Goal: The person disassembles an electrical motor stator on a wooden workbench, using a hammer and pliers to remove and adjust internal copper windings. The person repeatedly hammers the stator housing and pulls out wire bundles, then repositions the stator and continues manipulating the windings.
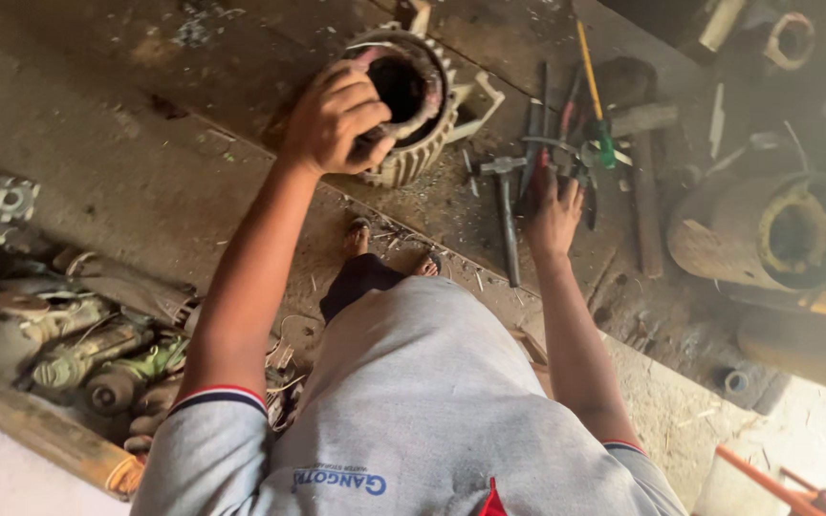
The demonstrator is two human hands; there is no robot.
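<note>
The finned motor housing (413,105) lies on its side on the dusty wooden bench (145,115), its open bore facing up toward us and its long axis running away from us, tilted slightly right. Our left hand (335,119) is closed over the near-left rim, fingers curled tight around the edge, so this hand already has the housing. Our right hand (554,215) sits well to the right of it, fingers spread among a scatter of hand tools (566,143); we cannot tell whether it grips any of them. A hammer (507,215) lies just left of that hand, handle pointing toward us, between hand and housing. Old motor parts (78,344) are heaped low at left, and a large rusty cylinder (767,234) rests at right.
</note>
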